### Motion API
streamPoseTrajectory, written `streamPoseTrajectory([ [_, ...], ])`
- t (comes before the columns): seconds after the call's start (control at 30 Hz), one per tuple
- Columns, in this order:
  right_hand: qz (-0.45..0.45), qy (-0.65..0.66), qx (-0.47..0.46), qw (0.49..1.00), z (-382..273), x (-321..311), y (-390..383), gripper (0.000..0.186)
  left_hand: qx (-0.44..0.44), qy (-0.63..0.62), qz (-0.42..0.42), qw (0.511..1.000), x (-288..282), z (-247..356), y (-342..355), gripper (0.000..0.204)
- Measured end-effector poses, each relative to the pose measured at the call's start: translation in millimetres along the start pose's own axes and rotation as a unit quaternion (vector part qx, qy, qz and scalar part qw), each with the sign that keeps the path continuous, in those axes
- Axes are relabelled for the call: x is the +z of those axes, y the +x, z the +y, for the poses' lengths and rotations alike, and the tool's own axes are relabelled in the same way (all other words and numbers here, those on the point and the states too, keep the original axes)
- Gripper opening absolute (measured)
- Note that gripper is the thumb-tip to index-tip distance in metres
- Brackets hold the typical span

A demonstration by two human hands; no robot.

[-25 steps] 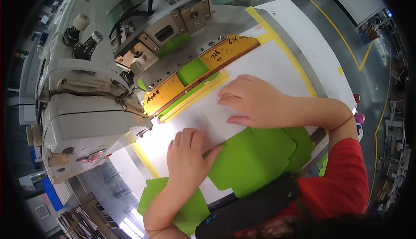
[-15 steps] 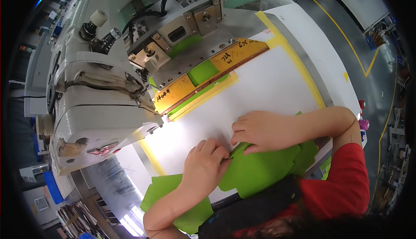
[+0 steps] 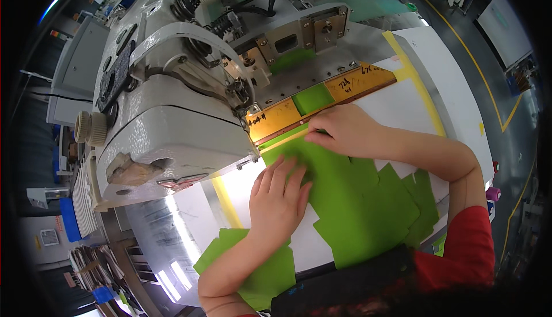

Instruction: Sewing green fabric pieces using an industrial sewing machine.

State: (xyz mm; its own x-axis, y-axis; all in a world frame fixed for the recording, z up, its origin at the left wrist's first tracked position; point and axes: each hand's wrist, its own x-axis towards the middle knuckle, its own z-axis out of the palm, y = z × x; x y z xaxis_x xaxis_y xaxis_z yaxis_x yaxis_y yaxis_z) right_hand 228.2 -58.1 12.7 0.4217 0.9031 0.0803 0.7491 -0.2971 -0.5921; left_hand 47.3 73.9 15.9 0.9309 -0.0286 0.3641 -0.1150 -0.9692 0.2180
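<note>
A large bright green fabric piece (image 3: pixel 362 202) stretches from near my body across the white work surface (image 3: pixel 316 242) to the yellow template bar (image 3: pixel 276 120) of the sewing machine (image 3: pixel 178 139). My right hand (image 3: pixel 348 130) is by the bar with fingers curled and thumb pressed in, pinching the far edge of that fabric. Nearer to me, my left hand (image 3: pixel 279 193) rests at the fabric's left side, its fingers apart and slightly blurred. Another green piece (image 3: pixel 270 277) lies under my left forearm. Green also shows through a window in the bar.
The machine head stands close to my left hand. Beyond the bar is a metal clamp assembly (image 3: pixel 287 41) with black cables. Yellow tape (image 3: pixel 417 81) marks the work surface on the right. Thread spools (image 3: pixel 493 193) stand by my right elbow.
The green fabric has moved forward and now reaches the yellow bar. My right hand has gone forward with its edge; my left hand has opened from a pinch. The view has shifted.
</note>
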Motion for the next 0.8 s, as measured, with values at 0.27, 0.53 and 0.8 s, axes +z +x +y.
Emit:
streamPoseTrajectory([
  [0.27, 0.040, -0.054, 0.030, 0.997, -4, 4, 15, 0.024, -0.075, 0.049, -0.070, 0.994, 7, -10, 0, 0.060],
  [0.53, 0.084, -0.056, -0.007, 0.995, 3, 12, 16, 0.024, -0.075, 0.050, -0.062, 0.994, 11, -14, 1, 0.061],
  [0.8, 0.093, -0.055, -0.003, 0.994, 3, 15, 13, 0.024, -0.053, 0.071, -0.051, 0.995, 10, -17, 1, 0.060],
])
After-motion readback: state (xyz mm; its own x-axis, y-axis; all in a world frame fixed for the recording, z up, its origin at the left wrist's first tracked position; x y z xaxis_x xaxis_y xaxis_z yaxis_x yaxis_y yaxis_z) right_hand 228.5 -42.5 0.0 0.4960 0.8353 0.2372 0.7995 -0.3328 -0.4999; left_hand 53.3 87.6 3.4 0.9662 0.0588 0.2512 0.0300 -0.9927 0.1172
